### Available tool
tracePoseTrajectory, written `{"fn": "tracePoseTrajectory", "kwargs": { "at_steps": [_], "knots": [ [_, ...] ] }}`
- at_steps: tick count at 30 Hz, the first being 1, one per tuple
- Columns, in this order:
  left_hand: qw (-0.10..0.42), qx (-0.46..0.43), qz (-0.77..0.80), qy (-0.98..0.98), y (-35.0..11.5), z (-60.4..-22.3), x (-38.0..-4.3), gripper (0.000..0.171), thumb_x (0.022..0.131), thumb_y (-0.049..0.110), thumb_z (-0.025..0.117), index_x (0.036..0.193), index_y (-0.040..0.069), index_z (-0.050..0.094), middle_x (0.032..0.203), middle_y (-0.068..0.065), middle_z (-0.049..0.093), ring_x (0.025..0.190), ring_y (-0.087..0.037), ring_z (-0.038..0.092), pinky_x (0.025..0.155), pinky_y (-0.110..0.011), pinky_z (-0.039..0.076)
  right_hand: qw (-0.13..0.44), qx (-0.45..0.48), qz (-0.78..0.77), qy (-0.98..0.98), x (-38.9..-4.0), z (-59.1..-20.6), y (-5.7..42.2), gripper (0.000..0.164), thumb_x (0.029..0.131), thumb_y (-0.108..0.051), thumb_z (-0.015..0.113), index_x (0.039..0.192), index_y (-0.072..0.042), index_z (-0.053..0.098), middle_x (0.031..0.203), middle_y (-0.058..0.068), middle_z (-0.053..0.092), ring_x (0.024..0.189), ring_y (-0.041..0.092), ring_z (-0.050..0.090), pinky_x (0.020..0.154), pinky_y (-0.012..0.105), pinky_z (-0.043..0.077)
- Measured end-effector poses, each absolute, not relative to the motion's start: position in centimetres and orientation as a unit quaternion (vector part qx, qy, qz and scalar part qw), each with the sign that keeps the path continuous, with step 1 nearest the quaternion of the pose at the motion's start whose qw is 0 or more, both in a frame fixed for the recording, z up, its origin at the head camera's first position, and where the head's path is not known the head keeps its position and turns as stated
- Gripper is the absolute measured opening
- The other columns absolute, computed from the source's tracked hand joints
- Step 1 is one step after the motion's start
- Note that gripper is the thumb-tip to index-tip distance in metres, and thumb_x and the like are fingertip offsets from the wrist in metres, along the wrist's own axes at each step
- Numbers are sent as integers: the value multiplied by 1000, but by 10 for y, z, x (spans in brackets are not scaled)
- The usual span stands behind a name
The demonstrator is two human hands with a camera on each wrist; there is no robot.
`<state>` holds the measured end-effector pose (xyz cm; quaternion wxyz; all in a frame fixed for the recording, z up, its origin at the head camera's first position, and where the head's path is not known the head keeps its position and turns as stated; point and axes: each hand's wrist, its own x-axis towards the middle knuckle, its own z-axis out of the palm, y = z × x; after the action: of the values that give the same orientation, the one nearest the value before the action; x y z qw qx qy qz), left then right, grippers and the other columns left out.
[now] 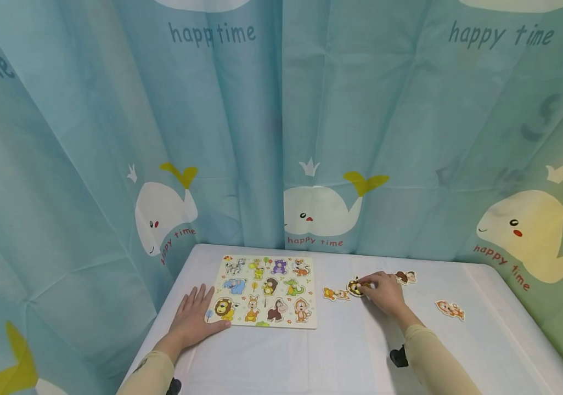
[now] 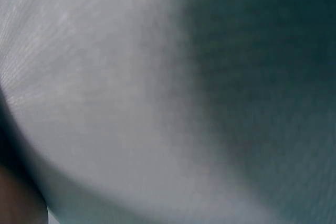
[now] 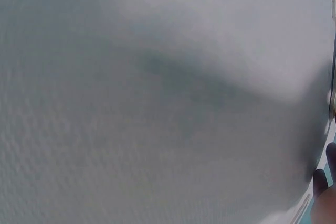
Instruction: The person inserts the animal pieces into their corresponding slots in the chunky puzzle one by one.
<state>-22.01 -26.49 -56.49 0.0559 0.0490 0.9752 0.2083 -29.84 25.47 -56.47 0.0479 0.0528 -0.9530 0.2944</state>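
Note:
In the head view, my left hand (image 1: 193, 318) lies at the left edge of a flat animal puzzle board (image 1: 281, 322), fingers spread and thumb along its lower left corner. To the right of the board, my right hand (image 1: 384, 292) pinches a lion puzzle piece (image 1: 354, 287) between thumb and fingers, partly covering it. A kangaroo piece (image 1: 336, 294) lies just left of the lion. Beyond my right hand is a brown monkey piece (image 1: 406, 277), partly hidden by it. The wrist views show mostly blurred cloth; a few fingertips (image 3: 320, 182) appear at the right wrist view's edge.
An orange monkey piece (image 1: 450, 310) lies farther right on the white-covered table (image 1: 341, 362). Blue curtains (image 1: 242, 137) with whale prints hang right behind the table's far edge. A black wrist device (image 1: 399, 356) shows under my right forearm.

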Motion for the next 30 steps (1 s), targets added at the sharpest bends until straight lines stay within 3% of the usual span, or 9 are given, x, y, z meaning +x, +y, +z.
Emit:
{"fn": "tracePoseTrajectory", "kwargs": {
  "at_steps": [15,30],
  "knots": [
    [33,59,217,974,-267,-571,-222,121,78,77,68,160,-2,26,166,-29,16,152,-49,7,123,-63,3,49,50,290,-954,-299,-564,254,19,91,-27,78,105,-15,82,116,14,66,113,39,49,96,62,38],
    [51,53,210,975,-264,-564,-219,119,79,75,69,160,-2,25,166,-29,15,153,-49,6,123,-62,3,57,51,292,-953,-298,-566,254,17,92,-27,78,101,-14,81,115,14,66,113,39,50,97,62,38]
  ]
}}
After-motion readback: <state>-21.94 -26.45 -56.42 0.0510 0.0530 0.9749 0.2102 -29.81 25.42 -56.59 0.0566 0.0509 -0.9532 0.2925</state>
